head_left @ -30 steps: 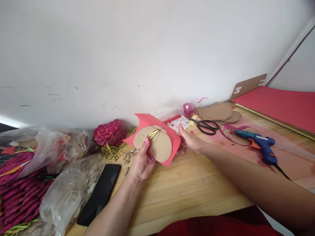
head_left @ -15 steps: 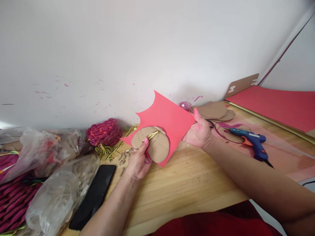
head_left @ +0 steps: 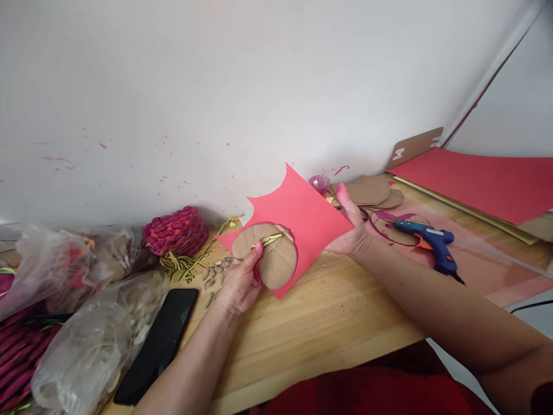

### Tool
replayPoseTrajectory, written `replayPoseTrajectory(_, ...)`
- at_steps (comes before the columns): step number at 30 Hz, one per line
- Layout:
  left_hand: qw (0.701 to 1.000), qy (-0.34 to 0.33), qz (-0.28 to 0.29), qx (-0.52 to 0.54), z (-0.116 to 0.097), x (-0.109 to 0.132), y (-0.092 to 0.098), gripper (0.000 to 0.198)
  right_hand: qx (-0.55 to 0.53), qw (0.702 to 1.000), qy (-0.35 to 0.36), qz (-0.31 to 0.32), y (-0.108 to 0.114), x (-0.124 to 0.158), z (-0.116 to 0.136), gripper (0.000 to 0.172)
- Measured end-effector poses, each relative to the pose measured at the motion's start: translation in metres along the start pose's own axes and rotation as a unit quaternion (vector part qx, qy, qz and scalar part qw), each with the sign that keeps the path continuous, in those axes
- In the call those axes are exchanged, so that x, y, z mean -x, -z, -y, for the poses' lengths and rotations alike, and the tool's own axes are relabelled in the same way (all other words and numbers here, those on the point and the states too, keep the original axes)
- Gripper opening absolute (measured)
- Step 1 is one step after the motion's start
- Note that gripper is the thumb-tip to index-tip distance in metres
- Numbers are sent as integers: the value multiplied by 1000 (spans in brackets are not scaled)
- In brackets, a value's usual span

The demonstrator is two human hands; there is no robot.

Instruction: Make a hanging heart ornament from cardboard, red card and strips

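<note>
My left hand [head_left: 242, 283] grips a round cardboard disc [head_left: 280, 262] at its lower left edge, thumb on top and fingers hidden underneath. Yellow-green cords [head_left: 273, 237] run across the disc from under that thumb to a point near its upper right, and a magenta loop [head_left: 257, 274] hangs by the hand. Behind the disc lies a sheet of red paper [head_left: 298, 202] with scalloped cut-outs along its left side. My right hand [head_left: 351, 227] holds the sheet's right corner, thumb raised and the other fingers mostly hidden behind it.
A blue glue gun [head_left: 432, 237] lies at right near stacked cardboard discs [head_left: 367, 190] and large red sheets [head_left: 479, 178]. At left are a magenta woven piece [head_left: 176, 230], a black phone [head_left: 159, 346], a plastic bag [head_left: 82, 357] and scattered seed-like bits [head_left: 211, 276].
The red paper has turned slightly and its right corner has shifted right and down with my right hand. My left hand still grips the disc in nearly the same place. The view has shifted a little.
</note>
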State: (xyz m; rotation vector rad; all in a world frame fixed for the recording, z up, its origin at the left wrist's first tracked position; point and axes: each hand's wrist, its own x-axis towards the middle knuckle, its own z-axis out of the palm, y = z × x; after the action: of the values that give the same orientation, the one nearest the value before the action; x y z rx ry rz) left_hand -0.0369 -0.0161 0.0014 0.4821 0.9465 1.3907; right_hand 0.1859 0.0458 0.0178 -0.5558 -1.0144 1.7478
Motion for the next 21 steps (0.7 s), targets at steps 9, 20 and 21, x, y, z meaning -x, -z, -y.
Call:
replayPoseTrajectory(9, 1000, 17, 1, 7, -3, 3, -3, 30, 25, 1000, -7, -18, 3, -1, 1, 78)
replayPoseTrajectory(20, 999, -45, 7, -30, 3, 1, 3, 41, 65, 998, 1, -12, 6, -6, -3, 75)
replayPoseTrajectory(21, 998, -55, 10, -36, 2, 2, 2, 40, 61, 998, 4, -12, 7, -6, -3, 72)
